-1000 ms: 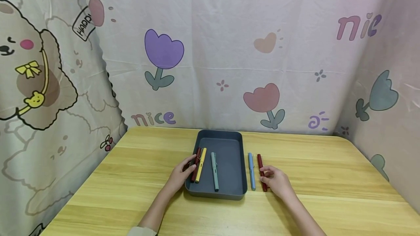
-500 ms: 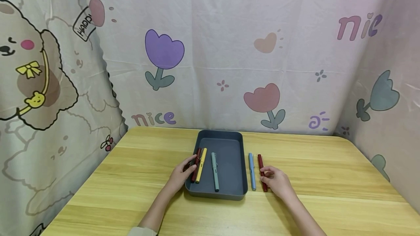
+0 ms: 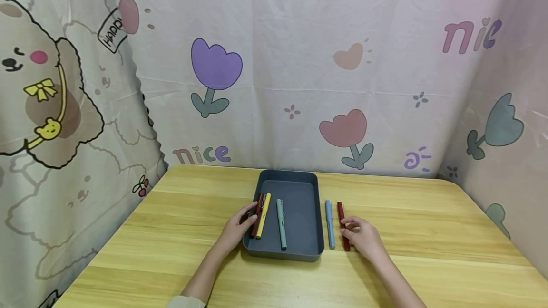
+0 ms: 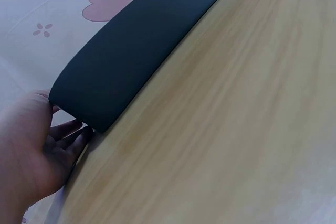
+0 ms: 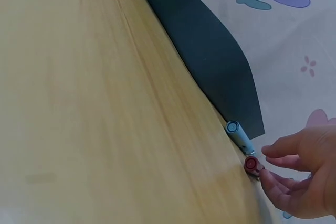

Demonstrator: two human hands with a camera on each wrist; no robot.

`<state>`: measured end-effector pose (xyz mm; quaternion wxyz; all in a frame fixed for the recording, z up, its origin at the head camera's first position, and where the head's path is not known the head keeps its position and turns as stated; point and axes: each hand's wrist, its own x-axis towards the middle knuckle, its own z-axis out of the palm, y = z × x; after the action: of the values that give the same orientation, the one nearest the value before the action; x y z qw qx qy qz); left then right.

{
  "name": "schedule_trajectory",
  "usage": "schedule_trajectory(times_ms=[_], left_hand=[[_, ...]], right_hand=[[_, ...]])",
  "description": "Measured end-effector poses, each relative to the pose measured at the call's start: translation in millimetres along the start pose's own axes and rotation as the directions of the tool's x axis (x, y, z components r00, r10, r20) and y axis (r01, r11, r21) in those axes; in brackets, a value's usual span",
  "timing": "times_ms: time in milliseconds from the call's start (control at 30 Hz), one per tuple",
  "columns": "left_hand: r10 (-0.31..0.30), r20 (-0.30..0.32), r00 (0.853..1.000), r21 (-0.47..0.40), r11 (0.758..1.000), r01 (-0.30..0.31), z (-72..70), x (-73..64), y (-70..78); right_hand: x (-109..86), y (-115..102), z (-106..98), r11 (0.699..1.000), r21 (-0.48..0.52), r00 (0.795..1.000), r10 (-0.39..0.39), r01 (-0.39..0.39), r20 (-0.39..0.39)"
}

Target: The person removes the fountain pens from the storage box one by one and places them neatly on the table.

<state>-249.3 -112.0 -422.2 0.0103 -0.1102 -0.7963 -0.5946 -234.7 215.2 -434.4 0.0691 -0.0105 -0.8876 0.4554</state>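
A dark grey tray (image 3: 299, 203) stands on the table in the head view. My left hand (image 3: 236, 228) grips its left wall, thumb and forefinger reaching over the rim. Inside, beside those fingertips, lie a dark red pen (image 3: 255, 229) and a yellow pen (image 3: 263, 217). A grey-green pen (image 3: 281, 225) lies nearer the middle. Right of the tray, a light blue pen (image 3: 329, 225) and another dark red pen (image 3: 340, 210) lie side by side on the wood. My right hand (image 3: 364, 237) has curled fingers around this outer red pen, hiding its middle; the right wrist view shows its end (image 5: 251, 164) beside the fingertips.
The wooden table (image 3: 180, 217) runs out to both sides of the tray. Behind it hangs a pale cloth (image 3: 282, 70) printed with flowers, and more printed cloth closes off the left and right sides.
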Motion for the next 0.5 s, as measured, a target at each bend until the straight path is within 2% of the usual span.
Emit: schedule_trajectory(times_ms=[267,500], left_hand=[[-0.004,-0.007,1.000,0.002,1.000,0.004,3.0,12.0,-28.9],[0.001,-0.009,1.000,-0.017,1.000,-0.001,3.9,14.6,-35.1]], right_hand=[[-0.9,-10,-3,1.000,-0.011,1.000,-0.019,0.019,-0.014],[-2.3,-22,-4,0.999,0.014,0.999,-0.030,0.030,-0.013]])
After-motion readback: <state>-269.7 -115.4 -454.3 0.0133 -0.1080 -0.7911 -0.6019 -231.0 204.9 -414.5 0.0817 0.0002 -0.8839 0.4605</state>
